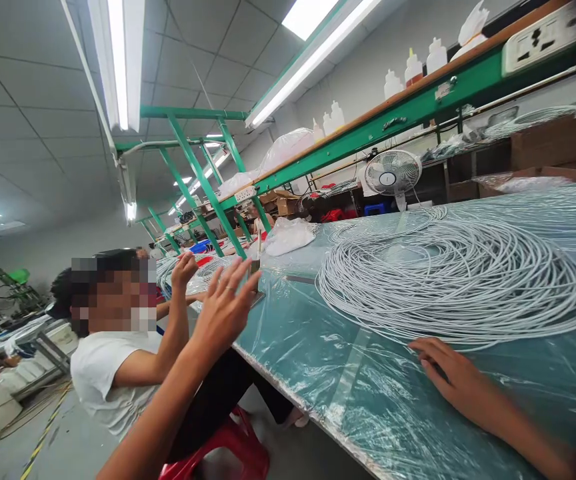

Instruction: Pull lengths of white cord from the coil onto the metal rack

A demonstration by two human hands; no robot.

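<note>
The cable coil (448,297) lies well inside the surface's (308,360) left edge. I have the left hand (222,310) raised, fingers spread, empty; the right hand (453,370), loosely open beside it, seems empty. Probably between grips; grasping calls for curled fingers.

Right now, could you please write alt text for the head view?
The right hand is beside a large coil of pale cable on a plastic-covered table. The left hand is raised and open, with a seated co-worker beyond.
</note>
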